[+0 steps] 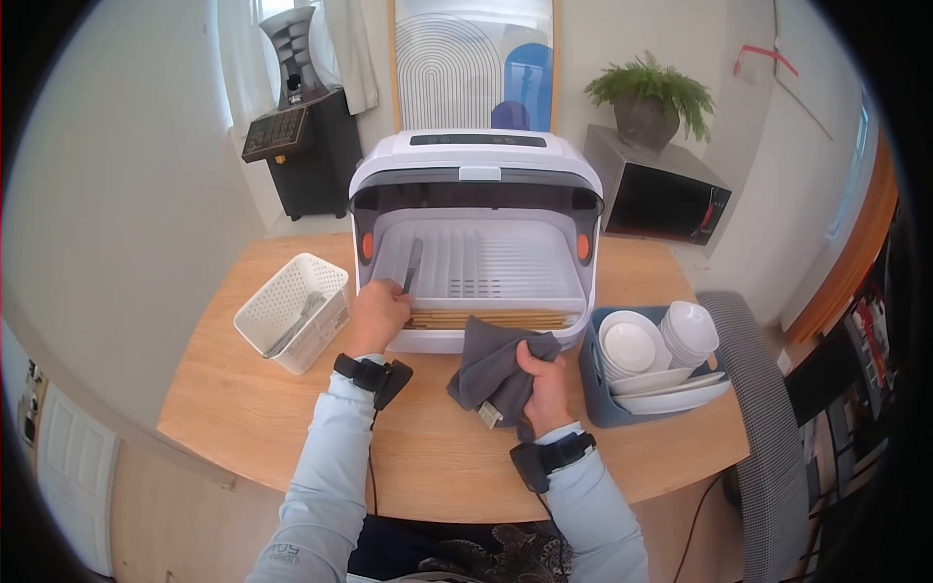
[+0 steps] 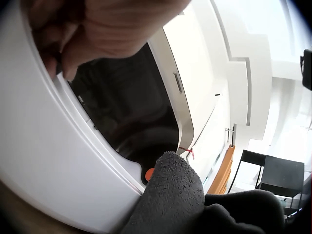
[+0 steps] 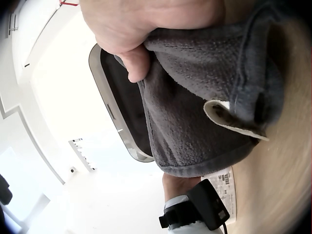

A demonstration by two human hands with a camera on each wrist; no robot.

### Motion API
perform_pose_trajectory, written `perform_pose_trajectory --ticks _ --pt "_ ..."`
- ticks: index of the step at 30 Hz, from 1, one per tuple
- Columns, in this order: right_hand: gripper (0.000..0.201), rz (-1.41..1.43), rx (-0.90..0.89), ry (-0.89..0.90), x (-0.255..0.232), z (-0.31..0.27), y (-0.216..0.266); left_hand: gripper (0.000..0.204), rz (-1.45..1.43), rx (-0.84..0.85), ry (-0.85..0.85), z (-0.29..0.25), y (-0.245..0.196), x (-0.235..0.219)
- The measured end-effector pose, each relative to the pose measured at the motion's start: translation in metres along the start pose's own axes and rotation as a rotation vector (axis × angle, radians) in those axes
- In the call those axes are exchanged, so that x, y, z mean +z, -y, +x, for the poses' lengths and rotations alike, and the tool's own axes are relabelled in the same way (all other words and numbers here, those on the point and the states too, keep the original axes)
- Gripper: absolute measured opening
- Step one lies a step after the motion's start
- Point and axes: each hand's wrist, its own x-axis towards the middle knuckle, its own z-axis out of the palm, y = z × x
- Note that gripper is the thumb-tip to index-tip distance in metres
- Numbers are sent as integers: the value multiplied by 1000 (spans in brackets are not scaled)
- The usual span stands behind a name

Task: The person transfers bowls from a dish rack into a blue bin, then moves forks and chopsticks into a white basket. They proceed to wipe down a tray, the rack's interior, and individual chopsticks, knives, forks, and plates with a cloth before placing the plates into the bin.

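Observation:
My left hand (image 1: pixel 379 316) is at the front left of an open white countertop dish cabinet (image 1: pixel 389 151). It pinches the lower end of a table knife (image 1: pixel 416 260), whose other end points up and back over the slotted rack (image 1: pixel 525 257). In the left wrist view, the fingers (image 2: pixel 73 53) curl at the cabinet's rim. Several wooden chopsticks (image 1: pixel 486 319) lie crosswise along the cabinet's front. Just before them, my right hand (image 1: pixel 547 389) grips a bunched grey cloth (image 1: pixel 491 369), thumb on top. A pale label (image 3: pixel 219 117) sticks out from the cloth's edge.
Left on the wooden table (image 1: pixel 233 398) stands a white perforated basket (image 1: pixel 277 301) with metal cutlery. A blue bin (image 1: pixel 607 408) of white bowls and plates sits right, beside a checkered chair (image 1: pixel 768 418). Behind are a microwave (image 1: pixel 671 199) and a potted fern (image 1: pixel 651 97).

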Motion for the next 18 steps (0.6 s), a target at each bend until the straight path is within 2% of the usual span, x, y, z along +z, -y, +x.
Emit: perform_pose_trajectory --ticks 9,14,17,18 --pt "31 -136 23 51 -10 11 -16 24 -29 -59 61 -2 -7 -9" --pt "30 -205 91 74 -16 14 -23 25 -69 -97 94 -2 -7 -10" --pt "30 -211 136 78 -13 13 -23 24 47 58 -36 -3 1 -4" --pt "31 -204 155 74 -11 12 -22 23 -44 20 -18 -1 5 -2"
